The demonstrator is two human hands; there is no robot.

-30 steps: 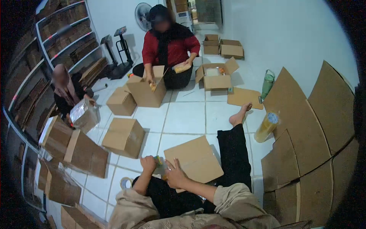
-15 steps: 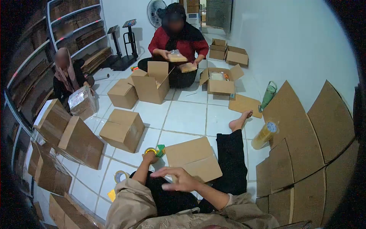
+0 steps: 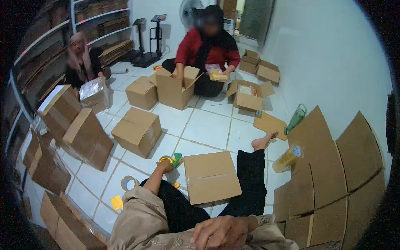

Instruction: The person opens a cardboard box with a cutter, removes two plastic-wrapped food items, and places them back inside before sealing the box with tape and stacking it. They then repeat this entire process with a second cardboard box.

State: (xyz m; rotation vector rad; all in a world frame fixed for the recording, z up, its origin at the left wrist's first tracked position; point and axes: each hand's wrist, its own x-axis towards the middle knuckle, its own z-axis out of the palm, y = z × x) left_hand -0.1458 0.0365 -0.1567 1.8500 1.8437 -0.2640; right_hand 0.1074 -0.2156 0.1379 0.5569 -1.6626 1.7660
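Note:
My left hand [image 3: 165, 166] is closed around a green tape dispenser [image 3: 177, 160] with a yellow roll, held low over the tiles left of the cardboard box. That box [image 3: 213, 166] lies between my legs, its top flaps folded together along a centre seam. My right hand [image 3: 221, 233] rests near my lap against my beige clothing, its back toward me, fingers loosely bent and apart, with nothing visible in it. A small orange item [image 3: 176, 185] lies beside my left leg, partly hidden. Left of that leg are a loose tape roll [image 3: 129, 183] and a yellow piece [image 3: 116, 203].
Closed boxes [image 3: 137, 131] stand ahead and left. A co-worker in red [image 3: 208, 50] reaches into an open box [image 3: 175, 91]; another person [image 3: 83, 62] holds a wrapped box [image 3: 94, 93]. Right are stacked tape rolls [image 3: 287, 159], a green bottle [image 3: 296, 118] and cardboard sheets [image 3: 325, 175].
My right hand has dropped from above the box back to my lap. The view has shifted slightly. The co-worker in red has put one hand into the open box.

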